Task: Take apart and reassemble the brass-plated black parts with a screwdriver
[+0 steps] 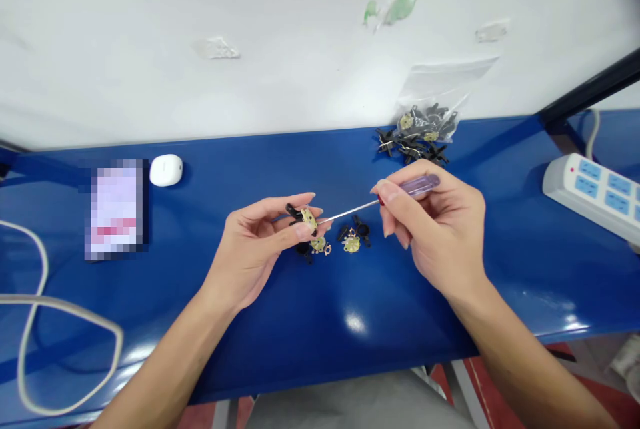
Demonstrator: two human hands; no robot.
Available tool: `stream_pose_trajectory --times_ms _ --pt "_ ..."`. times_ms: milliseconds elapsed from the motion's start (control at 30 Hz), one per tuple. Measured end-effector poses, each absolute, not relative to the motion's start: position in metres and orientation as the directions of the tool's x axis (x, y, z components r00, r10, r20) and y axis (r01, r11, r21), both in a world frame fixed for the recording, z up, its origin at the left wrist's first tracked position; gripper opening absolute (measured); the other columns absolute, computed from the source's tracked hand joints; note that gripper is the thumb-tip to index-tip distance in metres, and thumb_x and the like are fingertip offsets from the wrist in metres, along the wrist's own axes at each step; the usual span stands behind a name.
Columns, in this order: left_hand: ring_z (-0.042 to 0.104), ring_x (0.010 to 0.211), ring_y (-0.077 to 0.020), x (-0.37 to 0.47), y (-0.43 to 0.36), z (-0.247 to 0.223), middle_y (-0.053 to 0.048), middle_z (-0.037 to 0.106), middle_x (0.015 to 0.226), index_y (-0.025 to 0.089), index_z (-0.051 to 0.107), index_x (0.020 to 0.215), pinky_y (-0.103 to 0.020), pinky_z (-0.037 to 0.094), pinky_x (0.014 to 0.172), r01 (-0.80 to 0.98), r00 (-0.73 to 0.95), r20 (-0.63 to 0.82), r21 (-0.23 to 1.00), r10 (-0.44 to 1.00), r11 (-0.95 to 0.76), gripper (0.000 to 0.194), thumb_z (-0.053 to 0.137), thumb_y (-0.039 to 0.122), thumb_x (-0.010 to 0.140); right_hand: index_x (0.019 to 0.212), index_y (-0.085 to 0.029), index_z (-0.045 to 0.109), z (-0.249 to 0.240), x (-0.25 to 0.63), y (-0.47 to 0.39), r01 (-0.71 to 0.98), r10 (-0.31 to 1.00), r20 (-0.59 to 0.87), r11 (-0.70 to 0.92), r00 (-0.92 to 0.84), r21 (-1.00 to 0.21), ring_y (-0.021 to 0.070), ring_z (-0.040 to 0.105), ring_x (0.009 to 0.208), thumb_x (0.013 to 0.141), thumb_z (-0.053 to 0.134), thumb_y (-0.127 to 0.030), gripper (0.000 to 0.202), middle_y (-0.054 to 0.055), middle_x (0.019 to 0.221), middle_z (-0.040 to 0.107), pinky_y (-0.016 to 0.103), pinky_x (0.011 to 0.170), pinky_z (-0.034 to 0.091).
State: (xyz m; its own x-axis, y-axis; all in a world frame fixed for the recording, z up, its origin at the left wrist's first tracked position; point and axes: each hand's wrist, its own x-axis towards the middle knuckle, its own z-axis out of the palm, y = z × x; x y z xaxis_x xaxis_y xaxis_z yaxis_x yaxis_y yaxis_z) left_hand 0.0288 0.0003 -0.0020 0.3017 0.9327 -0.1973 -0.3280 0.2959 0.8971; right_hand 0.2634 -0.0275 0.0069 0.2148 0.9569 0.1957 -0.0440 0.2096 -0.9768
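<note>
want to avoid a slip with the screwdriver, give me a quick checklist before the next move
1. Screwdriver held: ok, the right hand grasps its purple handle.
2. Small part held: ok, the left hand pinches it between thumb and fingers.
3. Tip seated in the part: cannot tell, it is at the part's edge but too small to judge.
4. Left fingers well away from the tip: not ok, they are close around it.
5. Loose pieces on the table: ok, grouped just below the screwdriver's shaft.
6. White cable away from both hands: ok, off to the left.
</note>
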Motion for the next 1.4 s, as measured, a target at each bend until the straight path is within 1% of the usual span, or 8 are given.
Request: stream_pose_trajectory --times_ms 133,233,367,567,700,967,1200,1400 --pt "0.094 0.093 -0.0262 0.029 0.001 -0.002 -0.006 0.095 0.101 0.025 0.098 0.102 -0.026 0.076 0.086 -0.29 0.293 -0.202 0.912 0.935 0.289 0.022 0.109 0.021 0.084 0.083 -0.02 0.084 0.006 0.266 -0.027 -0.098 0.981 0.103 0.12 0.164 -0.988 0.0096 0.048 0.043 0.118 0.065 -0.054 0.052 0.0 0.055 0.062 0.028 0.041 0.031" --pt "0.094 0.094 -0.0268 0.028 0.002 -0.002 -0.006 0.094 0.102 0.022 0.097 0.1 -0.028 0.076 0.089 -0.26 0.276 -0.204 0.925 0.939 0.277 0.022 0.109 0.017 0.082 0.095 -0.023 0.084 0.004 0.268 -0.026 -0.086 0.988 0.047 0.06 0.145 -0.995 0.0087 0.04 0.04 0.117 0.069 -0.05 0.038 -0.006 0.049 0.048 0.027 0.041 0.027" --pt "0.094 0.095 -0.0275 0.026 0.002 -0.002 -0.006 0.094 0.104 0.02 0.097 0.097 -0.03 0.075 0.093 -0.223 0.259 -0.207 0.937 0.943 0.268 0.023 0.109 0.013 0.079 0.116 -0.027 0.079 0.005 0.272 -0.023 -0.055 0.995 -0.007 -0.002 0.101 -0.998 0.0093 0.04 0.045 0.115 0.074 -0.045 0.019 -0.009 0.053 0.045 0.026 0.045 0.027" --pt "0.093 0.096 -0.0268 0.026 0.0 -0.003 -0.006 0.093 0.109 0.02 0.096 0.096 -0.03 0.074 0.092 -0.197 0.264 -0.206 0.945 0.942 0.261 0.021 0.109 0.015 0.08 0.102 -0.023 0.087 0.007 0.28 -0.019 0.071 1.0 -0.005 -0.007 0.029 -0.997 0.009 0.044 0.053 0.113 0.074 -0.044 0.027 -0.003 0.063 0.054 0.026 0.049 0.028" --pt "0.092 0.092 -0.0243 0.025 -0.001 -0.001 -0.005 0.093 0.109 0.022 0.095 0.093 -0.03 0.074 0.089 -0.197 0.282 -0.197 0.946 0.939 0.257 0.02 0.109 0.015 0.08 0.09 -0.02 0.09 0.007 0.278 -0.018 0.043 0.996 -0.055 -0.058 0.065 -0.997 0.0082 0.035 0.047 0.114 0.072 -0.051 0.043 -0.005 0.055 0.039 0.028 0.047 0.021" --pt "0.092 0.093 -0.0267 0.027 -0.002 -0.004 -0.008 0.093 0.106 0.021 0.096 0.093 -0.032 0.075 0.089 -0.177 0.276 -0.224 0.944 0.935 0.278 0.022 0.111 0.02 0.078 0.122 -0.027 0.078 0.004 0.277 -0.019 -0.026 0.999 -0.003 -0.002 0.032 -1.0 0.0098 0.037 0.052 0.114 0.072 -0.035 0.013 -0.009 0.062 0.044 0.026 0.049 0.023" --pt "0.093 0.09 -0.0247 0.025 0.002 0.0 -0.007 0.092 0.102 0.02 0.096 0.099 -0.026 0.076 0.083 -0.225 0.253 -0.262 0.92 0.931 0.321 0.022 0.109 0.026 0.083 0.13 -0.029 0.066 0.003 0.28 -0.018 -0.065 0.998 0.057 0.055 -0.04 -0.996 0.0134 0.045 0.065 0.113 0.074 -0.034 0.019 -0.007 0.073 0.051 0.028 0.059 0.033" --pt "0.093 0.089 -0.0258 0.026 0.001 0.004 -0.009 0.092 0.099 0.018 0.096 0.099 -0.026 0.077 0.081 -0.229 0.254 -0.295 0.907 0.921 0.354 0.022 0.109 0.023 0.082 0.129 -0.033 0.061 0.001 0.285 -0.017 -0.118 0.994 0.056 0.045 -0.09 -0.992 0.0142 0.034 0.063 0.112 0.073 -0.036 0.021 -0.007 0.08 0.045 0.029 0.056 0.027"
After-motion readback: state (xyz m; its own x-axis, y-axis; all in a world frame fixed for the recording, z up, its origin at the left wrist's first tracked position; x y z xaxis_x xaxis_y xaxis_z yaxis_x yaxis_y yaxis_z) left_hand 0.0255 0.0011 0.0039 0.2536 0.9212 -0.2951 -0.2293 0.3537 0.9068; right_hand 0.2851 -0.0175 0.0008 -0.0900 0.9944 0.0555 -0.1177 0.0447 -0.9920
